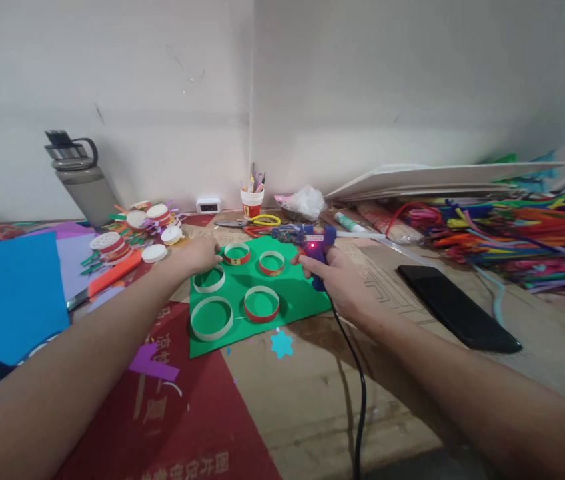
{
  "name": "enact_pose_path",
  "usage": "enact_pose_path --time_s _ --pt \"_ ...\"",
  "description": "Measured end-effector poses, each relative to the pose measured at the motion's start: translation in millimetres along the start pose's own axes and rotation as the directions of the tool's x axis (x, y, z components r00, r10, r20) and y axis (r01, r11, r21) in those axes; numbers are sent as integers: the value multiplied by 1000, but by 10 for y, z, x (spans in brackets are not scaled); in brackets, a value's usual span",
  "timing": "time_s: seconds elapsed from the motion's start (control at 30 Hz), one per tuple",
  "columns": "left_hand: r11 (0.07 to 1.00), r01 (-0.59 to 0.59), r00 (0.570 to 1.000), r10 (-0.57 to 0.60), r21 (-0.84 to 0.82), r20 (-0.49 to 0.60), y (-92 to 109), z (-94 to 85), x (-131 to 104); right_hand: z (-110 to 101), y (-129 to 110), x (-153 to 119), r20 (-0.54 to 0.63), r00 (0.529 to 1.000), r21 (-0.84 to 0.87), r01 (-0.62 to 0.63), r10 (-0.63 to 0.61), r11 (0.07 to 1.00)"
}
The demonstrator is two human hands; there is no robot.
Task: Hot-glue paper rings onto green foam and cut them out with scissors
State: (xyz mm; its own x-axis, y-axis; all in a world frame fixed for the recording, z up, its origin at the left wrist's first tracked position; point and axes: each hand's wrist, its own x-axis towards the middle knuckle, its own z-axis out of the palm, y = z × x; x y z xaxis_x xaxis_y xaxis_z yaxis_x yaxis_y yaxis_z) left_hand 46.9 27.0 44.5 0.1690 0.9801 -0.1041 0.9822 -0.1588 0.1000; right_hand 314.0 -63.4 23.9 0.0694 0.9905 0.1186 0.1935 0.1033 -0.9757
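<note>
A: Right hand?
B: Closed round the grip of a blue glue gun, held over the right part of the green sheet. Small red light on its side. White glue stick out the back, pointing right. Black cord runs down toward the near edge of the view.
A: Left hand?
B: At the sheet's far left, fingers bent, just beside two of the rings. Fingertips partly hidden; cannot tell whether they grip anything.
A: Rings?
B: Five, all on the green sheet. Nearest pair: a pale one at left, a red-banded one to its right. The other three sit farther back.
A: Around the sheet?
B: Light-blue star cut-out just off the near edge. Orange cutter to the left, past the left forearm. Yellow-handled scissors behind, near a cup of pens.
A: Right side of the table?
B: Black phone lying flat; coloured craft stems heaped beyond it.
</note>
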Motion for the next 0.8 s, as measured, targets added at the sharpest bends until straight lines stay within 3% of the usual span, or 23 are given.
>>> enact_pose_path --time_s 0.17,0.27,0.37,0.43,0.53,0.67,0.8 --pt "999 19 998 -22 -45 -54 -42 20 2 -155 -227 -63 222 975 -197 64 -19 978" --pt "994 53 987 -67 -98 -145 -135 92 -11 -230 -319 -115 421 906 -367 225 -55 903" --pt "976 90 961 -137 -197 -239 -235 185 -18 -228 -325 -168 529 845 -511 395 -83 763" --pt "950 100 938 -189 -297 -290 -276 245 -16 -198 -310 -196 541 839 -577 421 -58 700" --pt "915 117 916 -249 -386 -313 -278 313 -12 -141 -296 -219 534 845 -598 402 -29 693" --pt "899 121 908 -272 -421 -319 -220 326 -25 -79 -272 -217 529 849 -584 379 -17 718" --pt "932 147 929 -245 -333 -276 -199 253 -42 -60 -214 -184 489 871 -600 377 -49 705"
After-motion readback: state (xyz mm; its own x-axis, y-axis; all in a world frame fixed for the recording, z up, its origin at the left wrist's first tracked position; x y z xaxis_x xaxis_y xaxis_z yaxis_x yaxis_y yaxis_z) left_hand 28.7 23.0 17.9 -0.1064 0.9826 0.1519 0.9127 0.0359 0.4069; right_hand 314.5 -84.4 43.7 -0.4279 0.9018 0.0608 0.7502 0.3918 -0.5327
